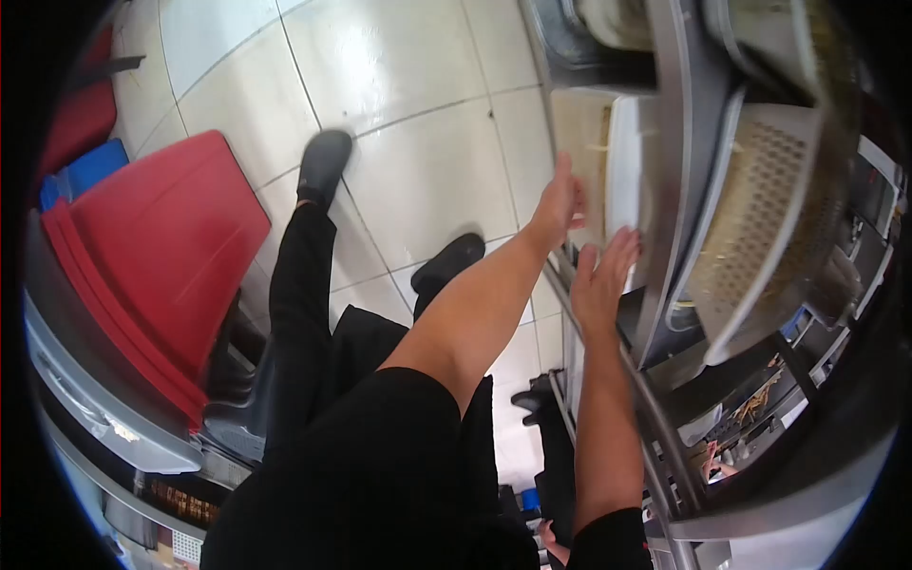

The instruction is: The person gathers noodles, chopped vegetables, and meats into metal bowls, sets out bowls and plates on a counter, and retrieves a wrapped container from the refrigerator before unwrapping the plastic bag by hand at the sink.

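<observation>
My left hand (562, 201) is beside the near edge of a steel rack (671, 142), thumb stretched out and fingers partly curled, with nothing visible in it. Just below it, my right hand (603, 277) reaches over the rack's edge with fingers extended and thumb apart. Its fingertips are close to the lower end of a white-edged, tan container (624, 166) inside the rack. Blur hides whether they touch it. Farther right, a white-rimmed tray with a perforated insert (760, 199) sits tilted in view, with yellowish contents.
A steel rail (655, 418) runs along the rack's lower side. At left stand a red lidded bin (161, 256) and a grey bin (104, 408). Pale floor tiles (399, 66) lie between. Another person's shoe (534, 399) and hand (551, 540) show at the bottom.
</observation>
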Motion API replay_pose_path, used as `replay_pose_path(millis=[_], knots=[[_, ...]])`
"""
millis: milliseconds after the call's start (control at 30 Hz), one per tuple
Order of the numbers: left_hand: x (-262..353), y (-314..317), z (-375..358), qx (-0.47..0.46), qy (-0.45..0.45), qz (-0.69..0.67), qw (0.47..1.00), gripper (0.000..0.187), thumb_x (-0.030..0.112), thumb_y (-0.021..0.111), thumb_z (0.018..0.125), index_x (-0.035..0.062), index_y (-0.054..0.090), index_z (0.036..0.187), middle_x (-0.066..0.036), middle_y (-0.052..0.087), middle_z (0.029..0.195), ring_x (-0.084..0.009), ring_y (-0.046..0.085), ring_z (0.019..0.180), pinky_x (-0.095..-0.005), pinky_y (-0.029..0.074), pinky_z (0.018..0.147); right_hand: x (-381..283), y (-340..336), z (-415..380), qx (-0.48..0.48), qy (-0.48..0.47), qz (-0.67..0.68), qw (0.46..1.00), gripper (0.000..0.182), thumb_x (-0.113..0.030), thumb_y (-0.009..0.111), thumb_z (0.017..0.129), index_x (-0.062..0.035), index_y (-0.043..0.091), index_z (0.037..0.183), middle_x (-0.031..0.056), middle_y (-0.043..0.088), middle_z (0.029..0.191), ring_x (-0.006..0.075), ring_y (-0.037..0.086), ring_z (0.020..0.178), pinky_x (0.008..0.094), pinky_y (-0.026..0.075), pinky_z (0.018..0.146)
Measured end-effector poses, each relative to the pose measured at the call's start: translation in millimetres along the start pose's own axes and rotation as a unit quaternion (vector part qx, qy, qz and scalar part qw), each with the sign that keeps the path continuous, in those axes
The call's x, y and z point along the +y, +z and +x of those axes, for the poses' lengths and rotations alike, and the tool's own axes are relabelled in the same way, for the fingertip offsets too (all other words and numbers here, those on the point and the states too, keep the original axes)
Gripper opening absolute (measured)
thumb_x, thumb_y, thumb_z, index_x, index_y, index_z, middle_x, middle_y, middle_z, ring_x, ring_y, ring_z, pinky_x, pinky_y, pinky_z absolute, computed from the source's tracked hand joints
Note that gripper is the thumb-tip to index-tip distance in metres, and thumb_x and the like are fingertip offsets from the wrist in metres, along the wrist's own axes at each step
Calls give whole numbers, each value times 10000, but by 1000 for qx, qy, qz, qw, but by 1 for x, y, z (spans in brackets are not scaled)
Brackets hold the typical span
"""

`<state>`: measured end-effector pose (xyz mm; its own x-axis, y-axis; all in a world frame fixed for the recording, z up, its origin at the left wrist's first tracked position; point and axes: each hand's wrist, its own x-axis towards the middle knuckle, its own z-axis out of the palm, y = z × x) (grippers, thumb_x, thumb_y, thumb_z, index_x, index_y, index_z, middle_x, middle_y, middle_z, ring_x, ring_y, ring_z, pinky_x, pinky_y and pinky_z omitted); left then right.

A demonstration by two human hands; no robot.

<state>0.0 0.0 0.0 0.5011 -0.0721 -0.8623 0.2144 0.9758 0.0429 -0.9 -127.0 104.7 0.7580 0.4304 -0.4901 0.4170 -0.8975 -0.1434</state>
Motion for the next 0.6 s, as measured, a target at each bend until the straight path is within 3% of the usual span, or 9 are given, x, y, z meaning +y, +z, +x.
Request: replay_pose_path(millis=[33,67,100,167,300,367,467,567,600], knots=[[5,3,-7,-39,-20,-2,999,785,738,339,904,65,433,1296,-117,479,1190,-244,440,1104,-425,375,927,-10,-14,1,25,4,1,1000,817,-477,410,989,20,42,1521,263,6,1587,436,-2,1466,532,47,1170],[2,-15,-2,-38,-19,3,999,775,724,340,913,70,433,1318,-109,478,1199,-241,440,1101,-416,373,915,-20,-31,-4,51,10,3,999,803,-470,385,998,21,28,1522,262,-3,1588,437,-7,1466,527,46,1171],[-5,-35,8,-38,-17,7,999,765,709,341,922,75,433,1340,-102,477,1207,-239,439,1097,-407,372,902,-5,27,9,42,31,7,999,795,-464,376,1000,21,23,1522,261,-6,1588,436,-13,1466,523,40,1172],[5,-70,-42,48,46,33,997,691,672,333,949,51,601,1093,-27,520,793,-159,465,701,-317,394,622,-11,22,11,33,62,27,997,781,-452,359,1005,20,14,1522,260,-12,1589,434,-25,1467,515,29,1174],[-1,-155,-80,149,91,-18,984,676,585,284,1000,23,509,1299,-112,593,1150,-229,572,1024,-386,453,926,-8,26,11,27,72,22,997,776,-439,369,1004,19,18,1523,258,-13,1589,426,-39,1469,510,23,1173],[12,-169,-103,174,96,41,979,624,519,262,1023,22,472,1337,-142,535,1291,-263,578,1100,-401,476,937,-7,30,9,42,57,17,997,773,-420,394,1001,15,27,1524,259,-2,1588,423,-31,1470,513,32,1173],[25,-201,-121,117,91,324,934,558,471,302,1024,17,561,1219,-154,624,1143,-238,627,1000,-373,508,856,-8,24,7,37,55,25,997,782,-405,430,993,7,35,1526,259,6,1587,418,-23,1472,519,41,1173],[78,-181,-184,32,-53,621,782,435,382,417,1007,1,623,1044,-149,672,930,-229,659,899,-364,509,830,-17,12,2,59,52,54,995,805,-345,571,934,4,133,1513,267,97,1570,426,77,1460,520,124,1166],[78,-167,-203,26,-7,583,812,363,311,477,992,-16,634,1002,-111,664,843,-197,649,839,-347,509,805,-25,9,-2,82,55,78,992,795,-324,603,916,5,177,1502,268,141,1559,430,122,1450,518,154,1160]])
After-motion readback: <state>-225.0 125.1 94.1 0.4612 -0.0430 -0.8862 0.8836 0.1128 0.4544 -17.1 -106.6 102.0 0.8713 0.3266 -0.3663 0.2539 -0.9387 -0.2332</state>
